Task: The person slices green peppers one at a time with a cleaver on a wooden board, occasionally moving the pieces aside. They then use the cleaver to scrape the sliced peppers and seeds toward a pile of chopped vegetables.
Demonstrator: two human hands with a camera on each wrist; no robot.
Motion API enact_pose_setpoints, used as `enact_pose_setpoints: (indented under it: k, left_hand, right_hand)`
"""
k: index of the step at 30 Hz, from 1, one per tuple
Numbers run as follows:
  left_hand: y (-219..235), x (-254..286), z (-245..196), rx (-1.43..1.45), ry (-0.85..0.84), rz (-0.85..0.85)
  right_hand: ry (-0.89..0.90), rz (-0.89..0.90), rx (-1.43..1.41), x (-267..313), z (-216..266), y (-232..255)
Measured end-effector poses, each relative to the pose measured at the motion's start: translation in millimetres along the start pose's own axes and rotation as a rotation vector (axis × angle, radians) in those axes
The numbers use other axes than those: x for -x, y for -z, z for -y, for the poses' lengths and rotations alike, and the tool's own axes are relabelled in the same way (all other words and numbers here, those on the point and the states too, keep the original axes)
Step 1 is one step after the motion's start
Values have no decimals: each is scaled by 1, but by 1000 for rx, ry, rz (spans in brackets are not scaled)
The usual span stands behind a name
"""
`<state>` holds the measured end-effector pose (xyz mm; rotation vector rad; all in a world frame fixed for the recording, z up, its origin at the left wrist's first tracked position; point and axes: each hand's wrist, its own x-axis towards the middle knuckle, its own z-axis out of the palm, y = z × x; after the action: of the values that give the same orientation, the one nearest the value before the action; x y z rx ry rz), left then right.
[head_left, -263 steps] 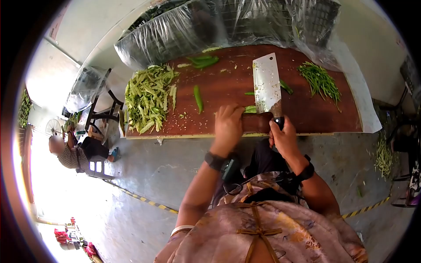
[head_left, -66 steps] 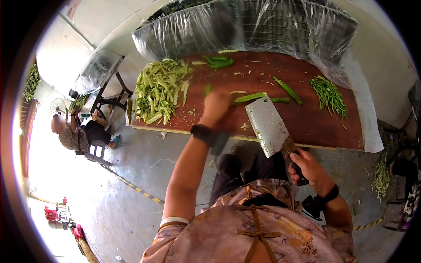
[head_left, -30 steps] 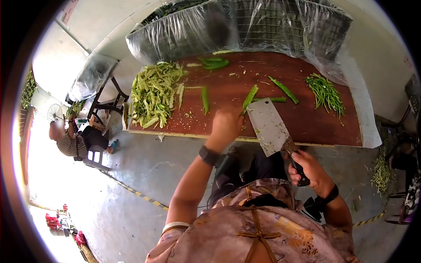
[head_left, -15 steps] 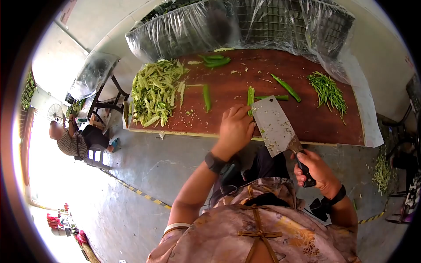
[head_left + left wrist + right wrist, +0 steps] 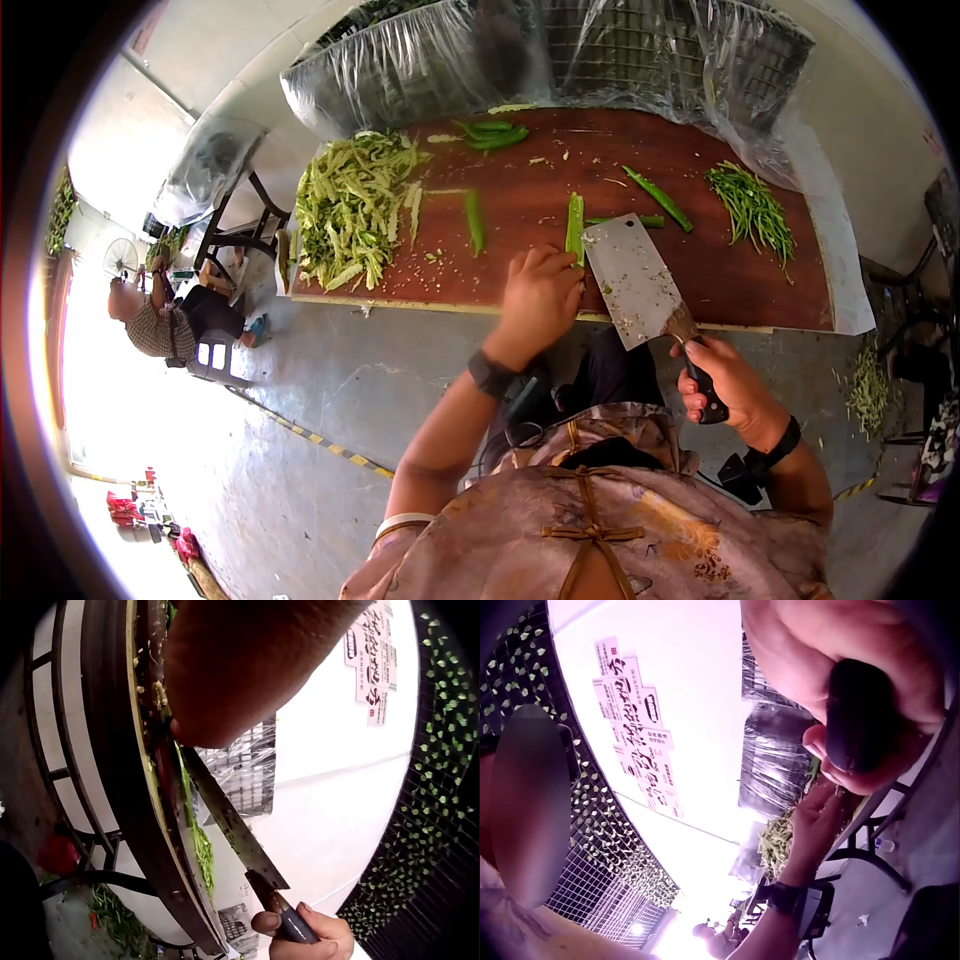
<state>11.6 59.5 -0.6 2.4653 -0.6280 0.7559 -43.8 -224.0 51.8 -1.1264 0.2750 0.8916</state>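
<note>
Green pepper (image 5: pixel 575 226) has swung lengthwise, now extending beyond the left hand (image 5: pixel 540 294).

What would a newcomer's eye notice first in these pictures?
Probably the broad cleaver, gripped by its handle in the right hand, its wide blade speckled with bits. Next, perhaps the heap of pale green strips at the left end of the brown table. Shiny clear plastic also stands out along its far edge.

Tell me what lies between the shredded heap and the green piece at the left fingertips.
In the head view, a green pepper lies there, with a thin pale strip nearer the heap.
</note>
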Motion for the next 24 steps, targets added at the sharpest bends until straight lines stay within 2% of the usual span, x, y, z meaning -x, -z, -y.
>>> enact_pose_setpoints:
  k: [7, 14, 24]
  left_hand:
    - [-3, -1, -2, 15, 5, 33]
    - [-8, 1, 2, 36, -3, -3]
    - [-8, 1, 0, 30, -3, -15]
  right_hand:
    - [-30, 30, -2, -11, 8, -3]
    - [-43, 58, -38, -5, 8, -4]
    - [-23, 60, -53, -48, 17, -8]
